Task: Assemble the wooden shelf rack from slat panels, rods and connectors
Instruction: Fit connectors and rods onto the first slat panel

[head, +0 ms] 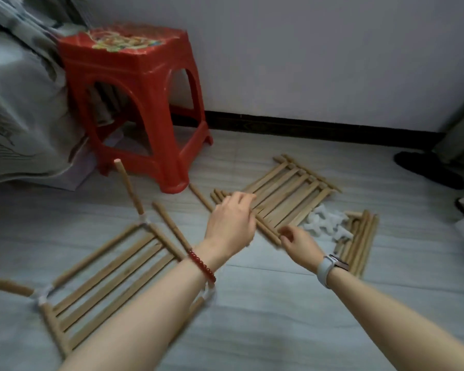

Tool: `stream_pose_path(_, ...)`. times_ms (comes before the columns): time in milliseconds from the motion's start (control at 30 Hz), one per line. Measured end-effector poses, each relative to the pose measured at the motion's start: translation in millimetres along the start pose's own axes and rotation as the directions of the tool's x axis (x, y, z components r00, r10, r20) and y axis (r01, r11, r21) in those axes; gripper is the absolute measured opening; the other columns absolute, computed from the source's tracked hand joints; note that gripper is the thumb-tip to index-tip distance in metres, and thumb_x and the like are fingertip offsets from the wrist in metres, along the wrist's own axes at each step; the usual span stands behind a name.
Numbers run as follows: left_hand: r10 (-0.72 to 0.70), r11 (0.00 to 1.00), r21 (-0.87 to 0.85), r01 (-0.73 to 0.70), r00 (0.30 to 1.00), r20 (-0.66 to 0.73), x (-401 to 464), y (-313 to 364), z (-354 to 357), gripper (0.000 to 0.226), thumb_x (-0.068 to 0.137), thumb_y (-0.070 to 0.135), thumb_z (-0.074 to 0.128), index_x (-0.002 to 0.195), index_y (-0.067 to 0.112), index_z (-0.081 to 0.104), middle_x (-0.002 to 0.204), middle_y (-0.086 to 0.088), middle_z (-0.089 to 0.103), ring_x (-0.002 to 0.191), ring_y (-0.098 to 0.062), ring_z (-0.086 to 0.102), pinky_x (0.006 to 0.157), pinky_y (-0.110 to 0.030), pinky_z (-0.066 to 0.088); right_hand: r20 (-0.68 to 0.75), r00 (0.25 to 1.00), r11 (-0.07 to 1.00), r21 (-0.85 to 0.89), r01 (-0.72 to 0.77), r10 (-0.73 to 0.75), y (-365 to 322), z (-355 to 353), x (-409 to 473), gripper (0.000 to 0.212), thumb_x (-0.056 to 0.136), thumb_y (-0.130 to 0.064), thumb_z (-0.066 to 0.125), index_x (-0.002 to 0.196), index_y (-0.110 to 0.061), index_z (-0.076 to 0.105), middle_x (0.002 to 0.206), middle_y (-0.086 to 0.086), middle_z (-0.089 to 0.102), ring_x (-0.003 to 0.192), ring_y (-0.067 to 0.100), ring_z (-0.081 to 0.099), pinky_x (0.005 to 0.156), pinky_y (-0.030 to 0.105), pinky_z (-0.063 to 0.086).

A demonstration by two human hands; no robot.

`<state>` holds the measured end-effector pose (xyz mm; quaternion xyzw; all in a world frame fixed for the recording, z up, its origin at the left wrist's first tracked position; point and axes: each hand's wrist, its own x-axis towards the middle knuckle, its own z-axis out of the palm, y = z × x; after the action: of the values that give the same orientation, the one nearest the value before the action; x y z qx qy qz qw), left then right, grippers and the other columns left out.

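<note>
Reaching toward the loose slat panel [287,195] lying flat on the floor [265,303] at about one o'clock from frame centre. Left hand [232,220] over the panel's near-left corner, fingers bent downward toward the wood; cannot tell through the blur whether anything is actually gripped. Right hand [298,238] at the panel's near corner, fingertips curled against the end of its edge rail, seemingly pinching it, though contact is too smeared to confirm.

Lying at eight o'clock, under the left forearm: the started shelf frame [107,274], slats bounded by rods and joined with white connectors [145,222], one rod [129,187] standing up from the far corner joint. Heaped at three o'clock: spare white connectors [326,223], and just beyond them a bundle of loose rods [359,245]. Standing at eleven o'clock: a red plastic stool [134,103].

Likely step: lifting the second panel to bring it over to the frame. Risks as judged from here: panel sagging or twisting if raised by one corner only; the forearm sweeping the upright rod and popping it from its joint; the lifted panel dragging the short rods [217,196] beside it, or scattering the connector heap.
</note>
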<state>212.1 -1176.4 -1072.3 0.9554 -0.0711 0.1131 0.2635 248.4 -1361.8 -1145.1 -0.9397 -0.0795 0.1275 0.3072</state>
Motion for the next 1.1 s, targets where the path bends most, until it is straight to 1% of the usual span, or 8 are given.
stream_pose_path(167, -0.088, 0.99, 0.135, 0.045, 0.94, 0.33, 36.8, 15.1, 108.8, 0.042, 0.095, 0.02, 0.043, 0.137, 0.015, 0.041, 0.133, -0.005, 0.046, 0.122, -0.026, 0.043, 0.093, -0.038, 0.04, -0.025, 0.977, 0.977, -0.028, -0.211, 0.21, 102.2, -1.7, 31.8, 0.03, 0.095, -0.01, 0.041, 0.12, -0.01, 0.056, 0.12, 0.01, 0.061, 0.106, 0.024, 0.058, 0.085, 0.03, 0.045)
stream_pose_path(300, -0.27, 0.962, 0.204, 0.181, 0.73, 0.627, 25.8, -19.2, 202.1, 0.056, 0.096, 0.023, 0.043, 0.147, 0.017, 0.023, 0.152, -0.008, 0.022, 0.138, -0.03, 0.023, 0.104, -0.042, 0.034, 0.06, 0.973, 0.957, -0.202, -0.206, 0.222, 169.7, 24.2, 60.1, 0.045, 0.095, -0.015, 0.044, 0.139, -0.017, 0.038, 0.141, 0.009, 0.038, 0.124, 0.028, 0.041, 0.093, 0.033, 0.039)
stream_pose_path(533, -0.352, 0.924, 0.375, 0.079, 0.561, 0.749, 9.1, -58.8, 282.4, 0.09, 0.089, 0.047, 0.055, 0.148, 0.038, -0.012, 0.153, -0.002, -0.03, 0.14, -0.033, -0.027, 0.112, -0.061, -0.005, 0.105, 0.992, 0.941, -0.338, -0.025, 0.064, 203.9, 65.7, 109.6, 0.055, 0.09, -0.021, 0.049, 0.141, -0.024, 0.029, 0.146, 0.004, 0.029, 0.12, 0.029, 0.035, 0.086, 0.038, 0.043)
stream_pose_path(667, -0.337, 0.928, 0.37, 0.051, 0.539, 0.772, 13.1, -61.6, 281.3, 0.088, 0.088, 0.047, 0.056, 0.149, 0.039, -0.007, 0.155, 0.0, -0.026, 0.142, -0.032, -0.023, 0.113, -0.061, 0.0, 0.027, 0.986, 0.946, -0.289, -0.149, 0.163, 207.7, 76.3, 106.6, 0.029, 0.093, -0.022, 0.049, 0.12, -0.009, 0.047, 0.129, 0.01, 0.04, 0.111, 0.031, 0.04, 0.079, 0.038, 0.043)
stream_pose_path(800, -0.337, 0.93, 0.364, 0.06, 0.537, 0.773, 27.9, -52.4, 261.1, 0.055, 0.095, 0.035, 0.048, 0.145, 0.021, 0.028, 0.157, -0.009, 0.009, 0.144, -0.031, 0.004, 0.114, -0.053, 0.015, -0.175, 0.927, 0.94, 0.138, -0.311, 0.332, 185.1, 68.4, 92.9, 0.034, 0.092, -0.025, 0.055, 0.12, -0.009, 0.049, 0.122, 0.011, 0.046, 0.109, 0.031, 0.051, 0.084, 0.029, 0.04)
stream_pose_path(867, -0.298, 0.919, 0.393, -0.04, 0.583, 0.756, 37.2, -40.2, 237.8, 0.046, 0.096, 0.035, 0.044, 0.137, 0.015, 0.041, 0.147, -0.01, 0.031, 0.137, -0.03, 0.026, 0.108, -0.048, 0.025, -0.114, 0.912, 0.847, 0.43, -0.312, 0.394, 161.8, 57.5, 87.5, 0.036, 0.09, -0.025, 0.057, 0.122, -0.013, 0.045, 0.113, 0.008, 0.051, 0.105, 0.027, 0.056, 0.085, 0.03, 0.044)
stream_pose_path(967, -0.208, 0.886, 0.429, -0.177, 0.675, 0.708, 47.1, -18.4, 190.3, 0.04, 0.097, 0.036, 0.042, 0.13, 0.014, 0.046, 0.131, -0.01, 0.048, 0.122, -0.03, 0.045, 0.094, -0.041, 0.035, 0.111, 0.92, 0.393, 0.88, -0.266, 0.375, 113.9, 36.0, 73.8, 0.036, 0.095, -0.016, 0.051, 0.128, -0.013, 0.039, 0.111, 0.021, 0.057, 0.084, 0.027, 0.067, 0.073, 0.034, 0.058)
stream_pose_path(1100, -0.16, 0.88, 0.453, -0.144, 0.808, 0.567, 45.8, -5.7, 105.4, 0.036, 0.097, 0.039, 0.042, 0.125, 0.019, 0.053, 0.125, -0.006, 0.057, 0.116, -0.027, 0.053, 0.082, -0.033, 0.038, 0.239, 0.946, 0.094, 0.96, -0.264, 0.22, 42.6, 10.8, 45.1, 0.018, 0.1, -0.023, 0.043, 0.115, -0.014, 0.046, 0.092, 0.02, 0.07, 0.069, 0.032, 0.07, 0.052, 0.026, 0.054)
